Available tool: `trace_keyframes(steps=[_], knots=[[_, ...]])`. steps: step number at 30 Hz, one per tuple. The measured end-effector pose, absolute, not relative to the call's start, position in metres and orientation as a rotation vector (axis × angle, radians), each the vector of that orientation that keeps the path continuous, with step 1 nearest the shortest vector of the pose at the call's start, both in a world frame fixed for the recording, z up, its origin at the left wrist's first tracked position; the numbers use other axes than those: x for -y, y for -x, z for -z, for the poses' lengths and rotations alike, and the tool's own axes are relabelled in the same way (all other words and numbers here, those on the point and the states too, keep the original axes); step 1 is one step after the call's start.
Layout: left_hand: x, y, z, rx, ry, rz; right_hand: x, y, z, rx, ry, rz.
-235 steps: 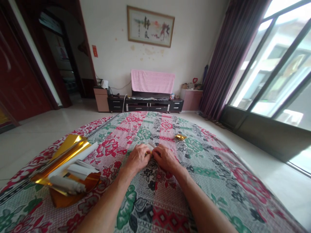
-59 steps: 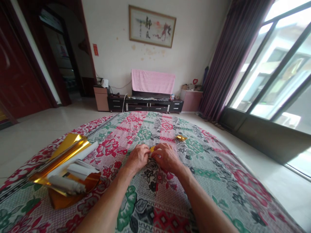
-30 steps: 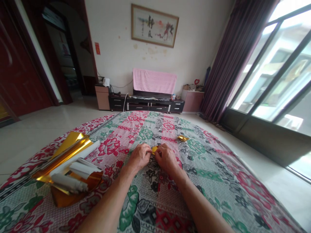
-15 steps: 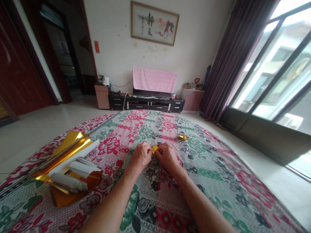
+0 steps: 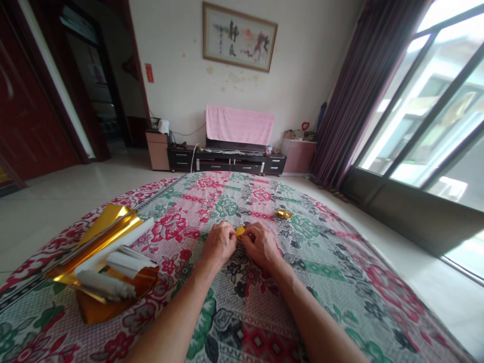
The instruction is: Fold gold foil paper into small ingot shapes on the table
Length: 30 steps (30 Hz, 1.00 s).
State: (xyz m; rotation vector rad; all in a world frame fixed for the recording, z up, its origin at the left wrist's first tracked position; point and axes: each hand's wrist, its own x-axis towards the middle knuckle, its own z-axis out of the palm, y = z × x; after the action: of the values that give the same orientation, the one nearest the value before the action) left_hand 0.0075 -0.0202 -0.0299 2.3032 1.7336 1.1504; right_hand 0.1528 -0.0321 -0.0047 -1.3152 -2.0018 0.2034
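A small piece of gold foil paper (image 5: 240, 231) is pinched between my two hands at the middle of the cloth-covered table. My left hand (image 5: 220, 243) is closed, its thumb and fingertips at the paper's left edge. From the other side my right hand (image 5: 260, 243) grips it, also with fingers pressed together. Much of the paper is hidden behind the fingers, so its full shape cannot be made out. Beyond my right hand lies a small shiny gold folded piece (image 5: 283, 214), touched by neither hand.
On the left lie gold foil sheets (image 5: 102, 237) with white paper rolls (image 5: 104, 285) on top. A flowered cloth (image 5: 227, 312) covers the table. Past its far edge stands a low black cabinet (image 5: 230, 165) with a pink towel (image 5: 240, 123) above. A dark curtain (image 5: 351, 101) hangs at right.
The view has shifted very slightly. Both hands keep their grip on the gold paper in nearly the same place.
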Motion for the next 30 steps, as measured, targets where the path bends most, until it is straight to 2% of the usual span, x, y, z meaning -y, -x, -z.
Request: trace_keyframes(steps=[30], knots=[[0.0166,0.001,0.0329,-1.594,-2.248,-1.148,0.0267,-0.1446,0.0046,1.95,1.472,-0.184]])
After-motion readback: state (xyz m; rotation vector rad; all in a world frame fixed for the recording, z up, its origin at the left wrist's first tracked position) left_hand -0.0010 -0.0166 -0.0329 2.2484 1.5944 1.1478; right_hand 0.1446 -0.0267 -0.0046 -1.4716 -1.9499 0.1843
